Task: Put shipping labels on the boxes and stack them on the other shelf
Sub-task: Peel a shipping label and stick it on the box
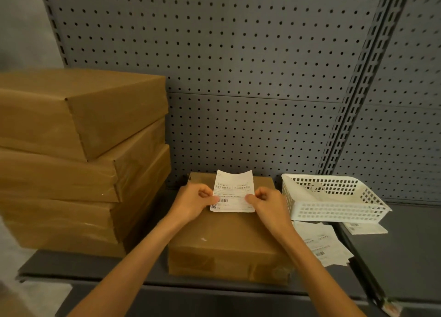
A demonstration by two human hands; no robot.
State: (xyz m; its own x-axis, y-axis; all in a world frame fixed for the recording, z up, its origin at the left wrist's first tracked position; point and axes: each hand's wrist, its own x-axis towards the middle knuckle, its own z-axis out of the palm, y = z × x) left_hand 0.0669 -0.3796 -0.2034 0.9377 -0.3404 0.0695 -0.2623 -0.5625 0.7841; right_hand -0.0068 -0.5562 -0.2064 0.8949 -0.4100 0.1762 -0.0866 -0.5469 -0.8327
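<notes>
Between both sets of fingertips, a shipping label [232, 192] is held upright over the single cardboard box [229, 235]. The left hand [194, 203] pinches its left edge, the right hand [268, 204] its right edge, probably to peel the backing. Its long axis runs away from the fingers, print facing the person, barcode nearest the thumbs.

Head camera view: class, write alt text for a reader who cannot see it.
Both hands, left hand and right hand, pinch a shipping label over a brown box on a grey shelf. Stacked boxes stand left; a white basket sits right.
</notes>
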